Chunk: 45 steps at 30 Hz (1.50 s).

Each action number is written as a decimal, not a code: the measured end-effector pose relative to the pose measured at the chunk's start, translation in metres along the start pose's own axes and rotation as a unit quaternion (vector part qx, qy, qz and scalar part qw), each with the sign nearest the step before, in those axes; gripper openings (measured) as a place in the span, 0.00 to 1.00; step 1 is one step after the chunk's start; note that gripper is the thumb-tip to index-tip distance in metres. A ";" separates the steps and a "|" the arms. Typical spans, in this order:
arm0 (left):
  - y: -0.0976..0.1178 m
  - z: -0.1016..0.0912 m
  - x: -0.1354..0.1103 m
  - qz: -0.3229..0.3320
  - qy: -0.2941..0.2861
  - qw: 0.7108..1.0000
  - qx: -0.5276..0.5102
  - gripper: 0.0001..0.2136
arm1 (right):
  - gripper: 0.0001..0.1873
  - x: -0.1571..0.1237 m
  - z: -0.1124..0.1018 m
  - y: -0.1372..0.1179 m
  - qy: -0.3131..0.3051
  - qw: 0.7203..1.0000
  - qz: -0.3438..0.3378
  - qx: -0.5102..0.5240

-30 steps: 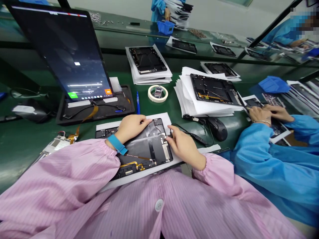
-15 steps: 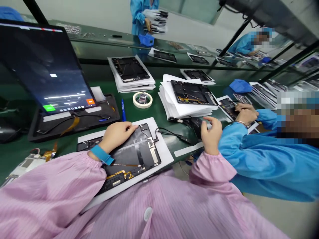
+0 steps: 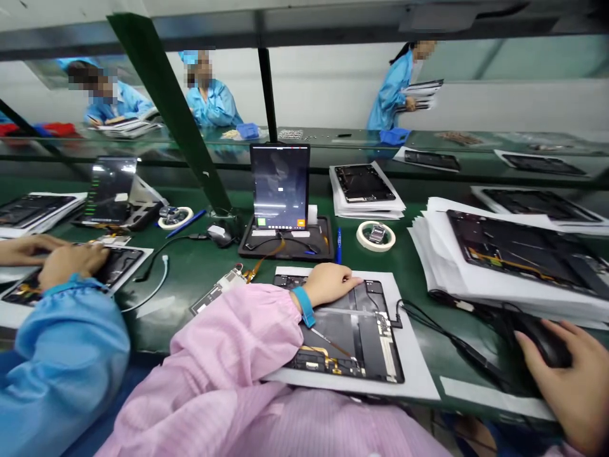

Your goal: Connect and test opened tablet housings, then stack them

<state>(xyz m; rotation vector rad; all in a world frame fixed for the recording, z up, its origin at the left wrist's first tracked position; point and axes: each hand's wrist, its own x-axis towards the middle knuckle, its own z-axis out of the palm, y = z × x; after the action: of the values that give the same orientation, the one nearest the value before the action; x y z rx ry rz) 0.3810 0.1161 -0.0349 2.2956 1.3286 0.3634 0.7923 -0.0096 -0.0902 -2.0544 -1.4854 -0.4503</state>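
Observation:
An opened tablet (image 3: 337, 330), its dark inner parts and gold flex cables bare, lies on a white sheet (image 3: 413, 355) in front of me. My left hand (image 3: 328, 284), with a teal strap at the wrist, is closed at the tablet's far edge. Its thumb points right across the edge, and the other fingers are mostly hidden. A black cable (image 3: 399, 311) plugs into the tablet's right side. At the far right my right hand (image 3: 578, 374) is wrapped round a black computer mouse (image 3: 547, 339), thumb along its near left side.
Behind the tablet a lit screen (image 3: 280, 190) stands in a black tray (image 3: 247, 247). Near it are a blue pen (image 3: 339, 244) and a tape roll (image 3: 375, 237). Stacked tablet housings (image 3: 523, 254) rise at right. At left a co-worker's hands (image 3: 71, 263) work on another tablet.
My view has swung left and levelled. My right hand has gone from raised in the air to the mouse. My left hand stays at the tablet's far edge.

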 end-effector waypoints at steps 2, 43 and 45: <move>0.000 0.001 0.000 0.002 0.001 1.000 -0.002 0.22 | 0.31 -0.003 -0.002 -0.005 0.007 1.000 -0.020 -0.008; 0.016 -0.045 -0.027 0.029 0.137 0.990 0.018 0.10 | 0.15 0.066 -0.013 -0.259 -0.360 0.867 -0.329 0.104; 0.006 -0.083 -0.038 -0.031 0.165 0.986 -0.012 0.11 | 0.11 0.079 0.010 -0.299 -0.382 0.892 -0.229 0.078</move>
<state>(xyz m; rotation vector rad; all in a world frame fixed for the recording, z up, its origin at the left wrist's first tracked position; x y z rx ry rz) 0.3301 0.1016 0.0392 2.2354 1.5366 0.7623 0.5356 0.1250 0.0186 -1.8127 -2.3907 0.3716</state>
